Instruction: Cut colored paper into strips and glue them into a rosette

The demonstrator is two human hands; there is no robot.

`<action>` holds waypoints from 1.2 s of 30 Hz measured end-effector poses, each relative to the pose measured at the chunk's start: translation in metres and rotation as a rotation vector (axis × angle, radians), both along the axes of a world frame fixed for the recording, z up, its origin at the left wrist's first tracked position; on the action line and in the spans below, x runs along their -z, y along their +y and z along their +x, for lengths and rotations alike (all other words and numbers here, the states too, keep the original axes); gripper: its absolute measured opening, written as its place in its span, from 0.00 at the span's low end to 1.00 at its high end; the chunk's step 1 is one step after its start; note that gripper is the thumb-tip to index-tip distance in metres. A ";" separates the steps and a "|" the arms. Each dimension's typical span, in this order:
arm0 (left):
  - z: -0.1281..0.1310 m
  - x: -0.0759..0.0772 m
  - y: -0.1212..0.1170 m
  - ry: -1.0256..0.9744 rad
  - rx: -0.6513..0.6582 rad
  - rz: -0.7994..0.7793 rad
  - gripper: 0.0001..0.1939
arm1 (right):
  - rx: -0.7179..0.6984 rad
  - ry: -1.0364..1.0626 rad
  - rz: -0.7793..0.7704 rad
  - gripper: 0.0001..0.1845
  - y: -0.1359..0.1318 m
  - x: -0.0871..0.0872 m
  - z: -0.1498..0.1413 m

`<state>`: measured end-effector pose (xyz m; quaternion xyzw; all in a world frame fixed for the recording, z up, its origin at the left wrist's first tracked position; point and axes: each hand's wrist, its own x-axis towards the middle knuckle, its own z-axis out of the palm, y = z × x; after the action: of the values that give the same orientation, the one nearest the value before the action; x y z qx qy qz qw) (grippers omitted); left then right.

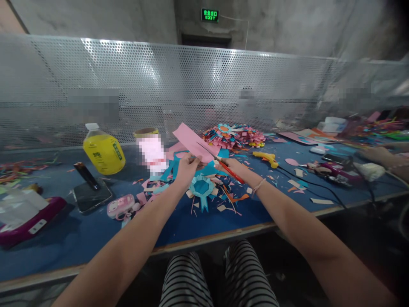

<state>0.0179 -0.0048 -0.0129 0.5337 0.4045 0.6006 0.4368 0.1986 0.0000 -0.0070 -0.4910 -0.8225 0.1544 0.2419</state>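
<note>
Pinched in my left hand (188,165) is a sheet of pink paper (190,137), tilted up above the table. My right hand (232,165) grips red-handled scissors (231,171), whose blades lie along the pink paper; whether they are parted I cannot tell. Just below both hands a light-blue paper rosette (202,187) with two tails lies on the table among cut scraps. Blue paper (220,167) spreads out under and behind my hands.
A heap of paper rosettes and scraps (234,135) stands behind. Right are a yellow glue gun (266,158) with its cord and another person's arm (380,157). Left are a yellow-liquid bottle (104,151), a phone (91,196) and a pink case (120,206). A perforated metal screen (198,81) backs the table.
</note>
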 end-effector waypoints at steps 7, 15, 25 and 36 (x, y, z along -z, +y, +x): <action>0.001 -0.003 -0.001 -0.021 0.023 0.003 0.14 | 0.054 -0.027 0.067 0.24 0.001 0.001 0.000; 0.000 -0.005 -0.003 -0.036 0.015 0.003 0.16 | 0.124 -0.111 0.160 0.25 0.003 -0.002 0.002; -0.007 -0.011 -0.002 -0.123 -0.050 -0.026 0.16 | 0.146 -0.079 0.163 0.23 -0.005 -0.007 0.003; -0.009 -0.010 0.004 -0.168 -0.054 0.031 0.14 | 0.168 -0.204 0.197 0.28 -0.005 -0.004 0.003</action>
<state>0.0091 -0.0010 -0.0031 0.4770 0.3713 0.6610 0.4447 0.2020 -0.0049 -0.0025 -0.5452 -0.8099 0.0016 0.2163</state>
